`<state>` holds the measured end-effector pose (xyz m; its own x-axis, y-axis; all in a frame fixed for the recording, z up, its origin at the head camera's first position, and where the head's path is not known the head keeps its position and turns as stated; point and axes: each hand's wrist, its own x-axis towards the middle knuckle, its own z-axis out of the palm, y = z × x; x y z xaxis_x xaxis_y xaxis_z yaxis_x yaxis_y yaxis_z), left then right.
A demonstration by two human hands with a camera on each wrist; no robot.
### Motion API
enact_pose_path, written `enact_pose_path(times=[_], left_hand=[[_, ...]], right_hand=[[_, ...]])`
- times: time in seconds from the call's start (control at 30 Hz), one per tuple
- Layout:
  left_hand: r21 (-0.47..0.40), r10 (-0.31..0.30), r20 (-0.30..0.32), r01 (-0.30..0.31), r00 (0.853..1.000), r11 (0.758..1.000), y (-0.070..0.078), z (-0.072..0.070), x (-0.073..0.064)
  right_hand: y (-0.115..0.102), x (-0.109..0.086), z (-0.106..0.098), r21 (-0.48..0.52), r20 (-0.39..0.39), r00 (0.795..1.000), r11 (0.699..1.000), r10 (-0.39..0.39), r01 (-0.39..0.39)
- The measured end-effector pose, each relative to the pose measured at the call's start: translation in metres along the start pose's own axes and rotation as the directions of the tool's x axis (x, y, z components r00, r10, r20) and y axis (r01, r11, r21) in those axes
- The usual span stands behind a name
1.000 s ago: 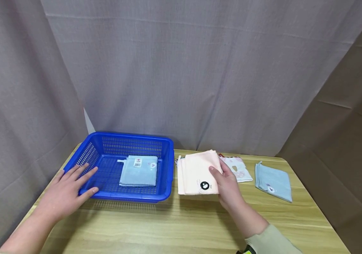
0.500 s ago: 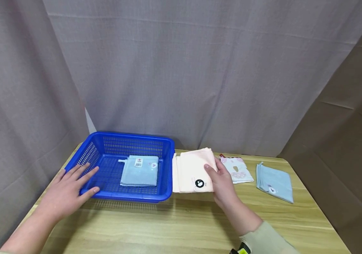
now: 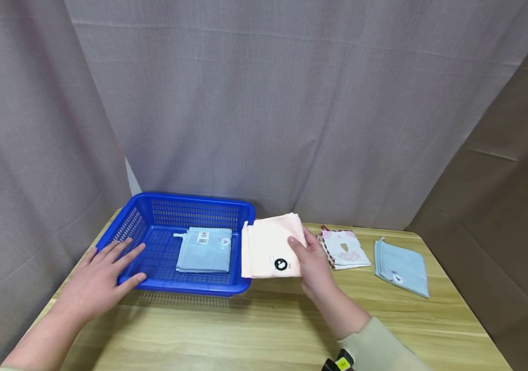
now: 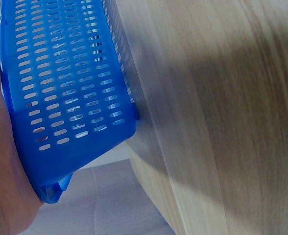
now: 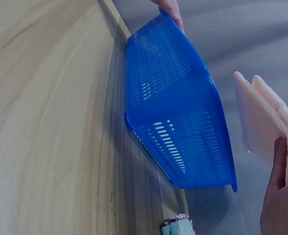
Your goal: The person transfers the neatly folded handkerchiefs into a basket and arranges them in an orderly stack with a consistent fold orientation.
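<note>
My right hand [image 3: 314, 263] pinches a folded pale pink towel [image 3: 270, 247] by its right side, thumb on top and fingers beneath. The towel has a round black patch, and its left edge overlaps the right rim of the blue basket [image 3: 189, 286] in the head view. In the right wrist view the pink towel [image 5: 261, 117] hangs above the basket, apart from it. My left hand [image 3: 94, 286] rests on the basket's left front rim with fingers spread. Inside the basket lies a folded light blue towel [image 3: 203, 252] with a white tag.
Right of the basket, a folded white towel [image 3: 344, 250] with pink print and a checked edge lies on the wooden table [image 3: 245, 335]. Another light blue towel [image 3: 401, 268] lies further right. A grey curtain [image 3: 264, 103] stands behind the table.
My right hand has moved left with the pink towel, from over the table to the basket's right rim. More of the white printed towel shows. My left hand stays at the rim.
</note>
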<state>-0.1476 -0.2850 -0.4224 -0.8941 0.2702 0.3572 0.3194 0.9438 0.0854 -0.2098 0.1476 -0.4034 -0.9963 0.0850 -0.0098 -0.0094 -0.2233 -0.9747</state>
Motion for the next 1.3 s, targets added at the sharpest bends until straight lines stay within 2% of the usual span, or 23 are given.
enact_pose_path(times=[0.27,1.0,1.3], left_hand=[[-0.002,0.0,0.0,0.0,1.0,1.0,0.001,0.0,0.0],[-0.004,-0.008,0.006,0.008,1.0,1.0,0.001,-0.002,0.0],[0.002,-0.009,0.01,0.009,1.0,1.0,0.003,-0.003,0.0]], right_hand=[[0.003,0.0,0.01,0.014,-0.018,1.0,1.0,0.006,-0.006],[0.005,0.005,0.037,0.039,0.022,0.999,0.999,-0.034,0.033],[0.007,0.007,0.048,0.038,0.035,0.999,0.999,-0.027,0.025]])
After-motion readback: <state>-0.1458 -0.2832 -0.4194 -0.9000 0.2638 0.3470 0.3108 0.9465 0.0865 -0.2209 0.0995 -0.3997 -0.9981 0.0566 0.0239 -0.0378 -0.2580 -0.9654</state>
